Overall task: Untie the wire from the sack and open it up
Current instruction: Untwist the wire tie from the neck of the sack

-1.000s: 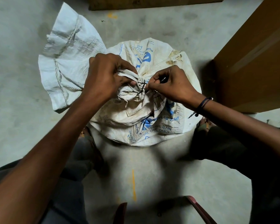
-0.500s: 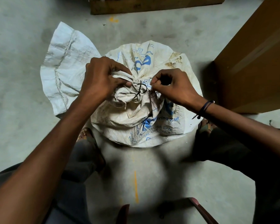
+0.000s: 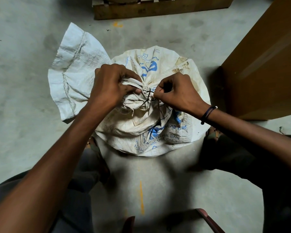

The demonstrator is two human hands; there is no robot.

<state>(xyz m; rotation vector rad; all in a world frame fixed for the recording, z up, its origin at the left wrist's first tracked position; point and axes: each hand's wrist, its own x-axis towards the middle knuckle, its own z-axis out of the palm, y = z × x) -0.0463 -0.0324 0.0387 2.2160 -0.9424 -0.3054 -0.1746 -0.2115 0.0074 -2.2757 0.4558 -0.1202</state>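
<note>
Both hands at sack (image 3: 151, 132) neck, floor between feet: left hand (image 3: 111, 84) fisted on bunched cloth to steady it; right hand (image 3: 176, 93) fingertips pinched shut on wire (image 3: 147, 98) for untwisting

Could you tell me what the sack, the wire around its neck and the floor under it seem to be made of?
The sack: probably woven plastic, matte off-white with blue print; it creases stiffly and has a stitched hem. The wire: thin, dark, holding kinked loops, so likely metal, though a coating cannot be ruled out. The floor: grey, smooth, stained, apparently concrete.
</note>
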